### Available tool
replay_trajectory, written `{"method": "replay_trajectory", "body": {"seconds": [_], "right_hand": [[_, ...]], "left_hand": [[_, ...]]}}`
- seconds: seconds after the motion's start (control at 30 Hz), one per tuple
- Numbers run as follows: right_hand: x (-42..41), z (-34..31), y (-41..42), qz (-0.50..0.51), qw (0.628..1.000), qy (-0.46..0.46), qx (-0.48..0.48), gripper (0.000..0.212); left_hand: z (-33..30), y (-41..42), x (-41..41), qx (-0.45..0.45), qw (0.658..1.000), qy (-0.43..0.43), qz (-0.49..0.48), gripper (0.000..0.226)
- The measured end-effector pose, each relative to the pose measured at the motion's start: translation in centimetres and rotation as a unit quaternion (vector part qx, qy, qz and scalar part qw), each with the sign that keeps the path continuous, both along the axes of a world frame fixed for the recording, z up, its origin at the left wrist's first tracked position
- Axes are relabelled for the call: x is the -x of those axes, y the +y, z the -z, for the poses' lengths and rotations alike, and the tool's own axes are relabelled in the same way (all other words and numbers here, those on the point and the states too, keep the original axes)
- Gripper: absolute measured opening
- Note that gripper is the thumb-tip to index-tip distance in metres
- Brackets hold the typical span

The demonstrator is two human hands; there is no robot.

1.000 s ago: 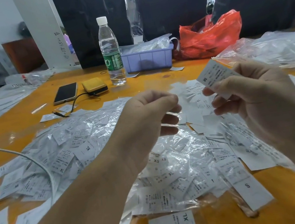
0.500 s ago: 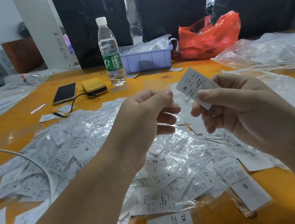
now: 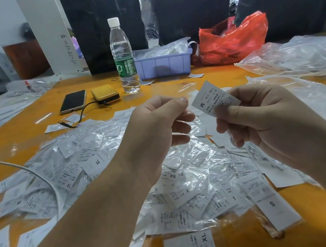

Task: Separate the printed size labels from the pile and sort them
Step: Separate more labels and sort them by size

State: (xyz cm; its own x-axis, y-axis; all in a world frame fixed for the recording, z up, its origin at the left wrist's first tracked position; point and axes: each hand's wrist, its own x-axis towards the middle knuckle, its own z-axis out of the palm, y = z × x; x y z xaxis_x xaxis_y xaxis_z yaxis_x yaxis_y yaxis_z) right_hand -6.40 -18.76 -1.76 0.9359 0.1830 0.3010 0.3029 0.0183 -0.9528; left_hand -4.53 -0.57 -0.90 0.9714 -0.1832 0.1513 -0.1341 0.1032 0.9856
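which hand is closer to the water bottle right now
Left. The left hand is raised just in front of the water bottle; the right hand, pinching the M label, is further right.

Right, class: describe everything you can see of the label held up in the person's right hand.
The label is a small white rectangular slip, thin like paper or woven tape, printed in black with a large M near its lower left end, a thin line, and rows of fine text too small to read. It is tilted, held up above the pile of labels on the orange table. The right hand pinches its lower right edge; the left hand, fingers curled, is close but not touching it.
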Motion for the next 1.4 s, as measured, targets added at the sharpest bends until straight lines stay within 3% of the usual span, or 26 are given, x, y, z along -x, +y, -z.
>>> {"method": "replay_trajectory", "body": {"seconds": [0.47, 0.9, 1.1, 1.4], "right_hand": [[0.41, -0.13, 0.45, -0.017, 0.998, 0.012, 0.061, 0.010], [0.50, -0.19, 0.73, -0.042, 0.999, 0.024, 0.024, 0.016], [0.41, -0.18, 0.56, -0.024, 0.999, 0.010, 0.030, 0.007], [0.42, -0.40, 0.50, 0.028, 0.999, -0.002, -0.027, 0.014]], "left_hand": [[0.18, -0.11, 0.24, -0.062, 0.997, -0.039, 0.010, 0.011], [0.20, -0.31, 0.43, -0.071, 0.996, -0.049, 0.035, 0.009], [0.07, 0.07, 0.13, -0.033, 0.998, -0.047, 0.001, 0.017], [0.19, 0.13, -0.22, 0.000, 0.998, -0.048, -0.030, 0.019]]}}
